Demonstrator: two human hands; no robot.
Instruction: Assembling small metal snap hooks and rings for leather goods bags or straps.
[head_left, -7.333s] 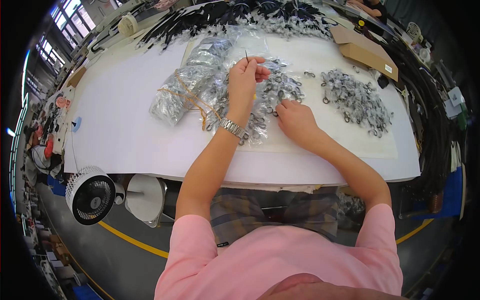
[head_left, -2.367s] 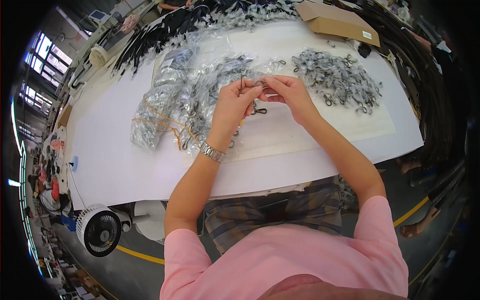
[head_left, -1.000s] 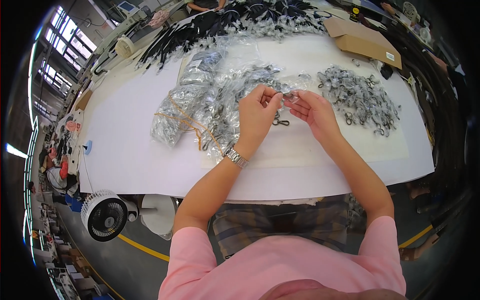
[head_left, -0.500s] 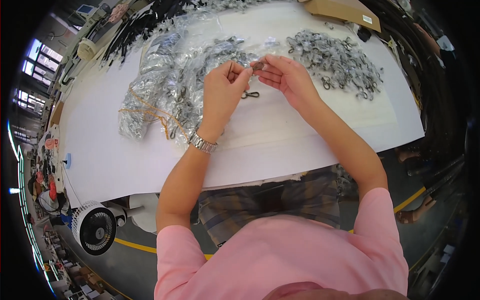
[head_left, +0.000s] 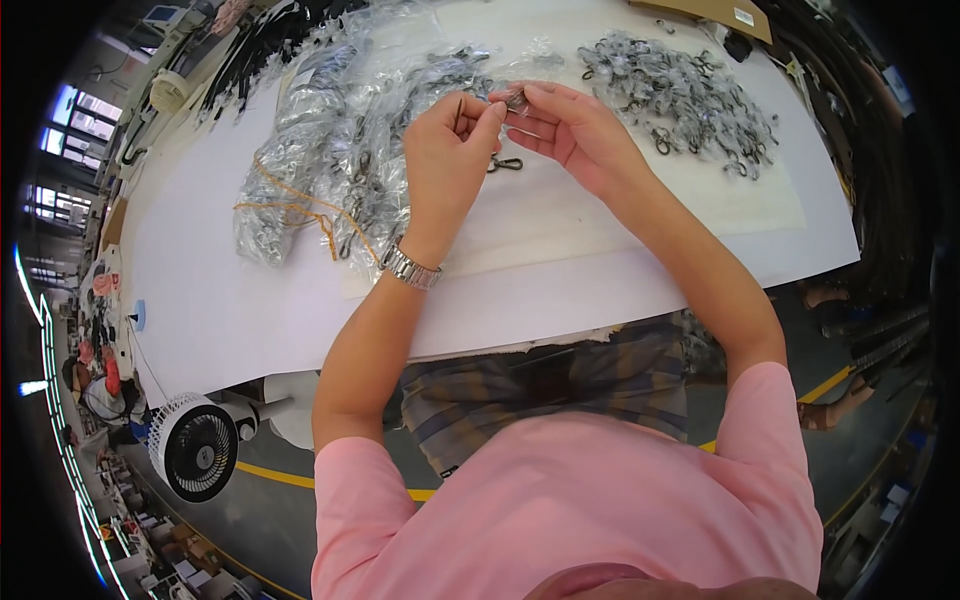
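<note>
My left hand (head_left: 440,170) and my right hand (head_left: 600,145) meet above the table, both closed in a pinch. Between their fingertips is a small dark metal clip in clear plastic wrap (head_left: 516,99); its exact shape is hard to make out. A thin brownish piece (head_left: 460,110) shows at the curled fingers of my left hand. Just below the hands, a dark metal snap hook (head_left: 510,164) lies on the white table (head_left: 560,270). Right of them spreads a pile of plastic-wrapped metal hooks (head_left: 685,100); another heap of wrapped hooks (head_left: 450,75) lies behind my left hand.
Clear plastic bags (head_left: 285,170) with an orange cord (head_left: 300,209) lie left of my left forearm. Black straps (head_left: 255,65) fill the far left. A cardboard box (head_left: 715,14) stands at the far right edge. A fan (head_left: 200,455) is beside the table's near left corner.
The whole view has shifted slightly, so the table sits higher in the picture. Both hands stay together at the wrapped clip, with only small finger movement.
</note>
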